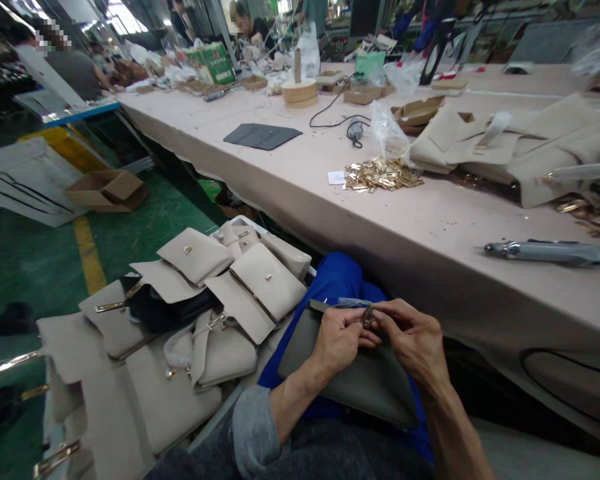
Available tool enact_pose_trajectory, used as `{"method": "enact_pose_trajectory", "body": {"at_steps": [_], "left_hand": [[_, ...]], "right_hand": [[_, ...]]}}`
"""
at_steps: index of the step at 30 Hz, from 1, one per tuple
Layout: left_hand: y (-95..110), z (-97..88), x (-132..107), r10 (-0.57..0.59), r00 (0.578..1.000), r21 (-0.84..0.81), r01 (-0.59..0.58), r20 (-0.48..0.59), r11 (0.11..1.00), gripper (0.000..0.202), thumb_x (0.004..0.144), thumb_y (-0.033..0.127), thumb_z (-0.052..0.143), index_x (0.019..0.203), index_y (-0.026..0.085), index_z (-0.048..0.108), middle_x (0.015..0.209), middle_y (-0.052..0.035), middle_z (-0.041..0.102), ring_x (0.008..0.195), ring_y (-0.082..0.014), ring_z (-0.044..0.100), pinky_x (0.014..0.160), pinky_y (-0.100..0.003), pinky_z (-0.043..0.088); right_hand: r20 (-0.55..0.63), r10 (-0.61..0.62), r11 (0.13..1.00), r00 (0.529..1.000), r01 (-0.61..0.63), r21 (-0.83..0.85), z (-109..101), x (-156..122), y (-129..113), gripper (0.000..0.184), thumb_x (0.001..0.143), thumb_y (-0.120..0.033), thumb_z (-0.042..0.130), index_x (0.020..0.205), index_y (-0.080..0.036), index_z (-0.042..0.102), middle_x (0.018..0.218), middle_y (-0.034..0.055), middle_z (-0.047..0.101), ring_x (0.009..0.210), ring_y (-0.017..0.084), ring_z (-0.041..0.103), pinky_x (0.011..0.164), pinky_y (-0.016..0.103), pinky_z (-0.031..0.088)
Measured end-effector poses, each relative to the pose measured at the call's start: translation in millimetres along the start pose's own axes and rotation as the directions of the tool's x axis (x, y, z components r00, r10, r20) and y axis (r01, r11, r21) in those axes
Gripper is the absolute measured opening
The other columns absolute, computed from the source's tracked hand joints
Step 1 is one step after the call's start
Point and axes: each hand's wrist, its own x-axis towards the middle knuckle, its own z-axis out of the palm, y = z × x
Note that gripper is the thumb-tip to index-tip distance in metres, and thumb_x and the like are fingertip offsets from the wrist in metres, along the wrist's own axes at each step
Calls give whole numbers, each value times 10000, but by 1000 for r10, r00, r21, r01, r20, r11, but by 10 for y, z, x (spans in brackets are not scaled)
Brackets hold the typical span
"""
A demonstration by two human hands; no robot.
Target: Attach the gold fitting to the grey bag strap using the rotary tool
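A dark grey-beige handbag [350, 383] lies across my lap on blue cloth [337, 273]. Over its upper edge, my left hand [336, 341] and my right hand [416, 339] meet, both closed. Between their fingertips is a small brass-coloured metal clasp [368, 317], pinched from both sides; its exact shape is partly covered by the fingers. Clear plastic film [349, 303] shows at the bag's top edge beside the hands.
Left of my lap, several cream handbags [260, 283] with gold clasps are piled up. A pen-shaped electric screwdriver [550, 252] and a heap of gold hardware [383, 175] lie on the table [300, 180]. More cream bags [510, 143] rest at right. People sit or stand farther back.
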Motion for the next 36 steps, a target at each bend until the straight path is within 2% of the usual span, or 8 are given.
{"method": "enact_pose_trajectory", "body": {"at_steps": [4,11,25,31,36], "left_hand": [[-18,-8,6,41,999,18,-40,-14,999,380,916,212,588,1212,82,786,1027,-152,797,694,-154,784,662,-198,638],[-55,-20,16,41,999,-4,-41,-19,999,363,915,231,614,1192,73,787,1018,-146,795,694,-160,788,666,-205,644],[-39,-7,22,-24,999,-16,23,-36,1000,362,907,237,608,1173,77,793,1040,-160,794,698,-165,786,671,-226,640],[-78,5,43,-6,999,-9,5,-52,1000,390,911,247,614,1218,67,774,1002,-154,794,679,-161,785,651,-213,638],[-64,3,47,-3,998,-2,3,-55,1000,366,907,256,627,1180,74,791,999,-140,792,685,-162,786,659,-216,643]], "right_hand": [[-20,-20,999,1000,19,-38,26,-10,-7,181,913,-387,716,945,-245,823,940,43,736,843,205,713,765,318,552],[-52,-72,996,996,69,-52,48,-16,16,157,919,-347,698,950,-246,814,947,44,730,834,205,707,775,336,557],[-46,26,999,999,-27,-21,-12,0,47,195,921,-370,688,993,-223,795,939,47,733,794,204,693,752,331,542],[-28,-12,1000,1000,11,-26,-3,-5,18,187,927,-376,694,977,-228,798,927,43,727,795,200,689,746,324,538],[-56,-58,997,997,55,-55,37,-13,-14,183,939,-356,683,978,-228,807,935,48,725,817,202,690,750,324,539]]}}
